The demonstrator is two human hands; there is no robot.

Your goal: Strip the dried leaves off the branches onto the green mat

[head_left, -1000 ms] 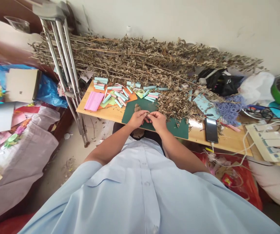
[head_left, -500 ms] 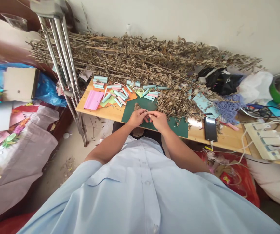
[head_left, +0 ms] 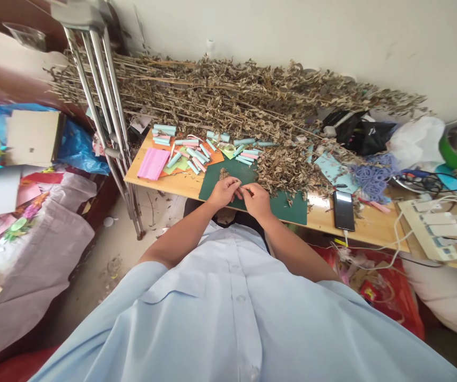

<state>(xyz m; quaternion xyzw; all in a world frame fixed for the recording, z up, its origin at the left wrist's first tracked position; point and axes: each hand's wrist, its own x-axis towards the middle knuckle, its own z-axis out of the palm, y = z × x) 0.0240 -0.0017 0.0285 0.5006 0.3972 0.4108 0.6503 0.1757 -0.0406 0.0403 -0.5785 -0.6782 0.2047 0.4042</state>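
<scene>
I see the left hand [head_left: 224, 192] and right hand [head_left: 257, 199] meeting, fingers pinched together, anything between them too small to make out, beside dried leaves [head_left: 284, 171] heaped on the green mat [head_left: 292, 208]. Below, a red bag [head_left: 407, 305] holds a red packet [head_left: 369, 292] among clutter I can't identify; the frame cuts off the green bowl [head_left: 452, 152].
</scene>
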